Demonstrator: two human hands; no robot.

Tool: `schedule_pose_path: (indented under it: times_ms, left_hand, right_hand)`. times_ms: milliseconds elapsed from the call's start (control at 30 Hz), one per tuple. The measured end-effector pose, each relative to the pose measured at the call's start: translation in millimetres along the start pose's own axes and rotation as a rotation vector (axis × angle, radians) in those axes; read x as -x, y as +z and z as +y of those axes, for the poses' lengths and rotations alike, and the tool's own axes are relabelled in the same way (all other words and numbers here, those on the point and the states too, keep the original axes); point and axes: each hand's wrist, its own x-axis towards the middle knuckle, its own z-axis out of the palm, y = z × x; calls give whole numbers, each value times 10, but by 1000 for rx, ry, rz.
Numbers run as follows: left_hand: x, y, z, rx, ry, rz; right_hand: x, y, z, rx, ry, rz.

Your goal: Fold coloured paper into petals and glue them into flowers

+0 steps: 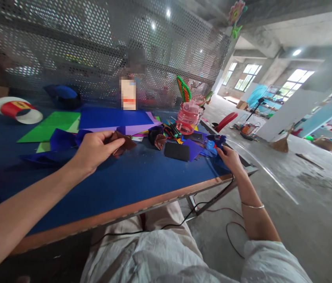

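My left hand (96, 151) pinches a folded piece of brown paper (126, 145) between thumb and fingers, just above the blue tabletop. At the table's right end my right hand (230, 158) is closed around the handle of a dark blue glue gun (217, 138), whose cord drops over the table edge. My fingers hide part of that handle. Between the hands lie another folded brown and black paper piece (159, 141), a black card (177, 151) and a purple paper sheet (192, 148).
Behind my left hand lie a green sheet (50, 126), a blue sheet (112, 118) and crumpled blue paper (61, 139). A pink bottle (186, 120) stands at the back right. A paper cup (33, 114) lies far left. A perforated metal screen (95, 47) borders the table's far side.
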Motion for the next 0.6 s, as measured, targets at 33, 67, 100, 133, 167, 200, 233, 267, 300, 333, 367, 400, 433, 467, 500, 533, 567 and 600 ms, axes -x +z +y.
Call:
schedule_pose_path:
  times_ms: [33, 67, 100, 133, 167, 200, 233, 267, 300, 333, 367, 400, 433, 467, 500, 533, 567, 600]
  left_hand:
    - [-4, -3, -8, 0, 1, -2]
    - [-10, -6, -17, -6, 4, -5]
    - [-15, -11, -26, -17, 10, -6]
    - [-20, -15, -33, -30, 15, -4]
    - [-23, -19, -37, -40, 20, -1]
    - [-24, -22, -38, -46, 22, 2]
    - [-22, -24, -34, -50, 20, 4]
    - [-18, -24, -25, -51, 14, 4]
    - [-12, -22, -14, -50, 7, 4]
    - [-5, -19, -1, -49, 0, 7]
    - [1, -15, 12, -48, -5, 11]
    - [6, -10, 23, -49, -7, 16]
    - [10, -6, 31, -50, -3, 18]
    - [13, -3, 36, -51, 4, 19]
    - [14, 0, 39, -54, 14, 17]
    - [15, 1, 39, -55, 23, 8]
    - [15, 1, 39, -53, 32, -2]
    - [14, 0, 38, -49, 38, -7]
  right_hand:
    - [-5, -2, 12, 2, 9, 3]
    - [-11, -5, 24, 2, 17, 6]
    - [-18, -10, 35, 3, 21, 8]
    - [-26, -18, 46, 5, 21, 10]
    - [-34, -28, 56, 7, 16, 11]
    - [-41, -41, 67, 7, 8, 10]
    - [-46, -55, 77, 10, 6, 11]
    - [-48, -72, 88, 16, 10, 14]
    - [-47, -88, 99, 25, 20, 21]
    - [-43, -103, 111, 37, 35, 29]
    - [-36, -115, 124, 50, 52, 37]
    - [-27, -125, 137, 60, 65, 43]
    - [-16, -132, 151, 66, 71, 46]
    - [-6, -136, 164, 65, 71, 46]
    - [2, -138, 177, 60, 66, 45]
    - [9, -138, 188, 54, 59, 41]
    - [13, -138, 198, 47, 52, 37]
    - [16, -137, 206, 40, 46, 33]
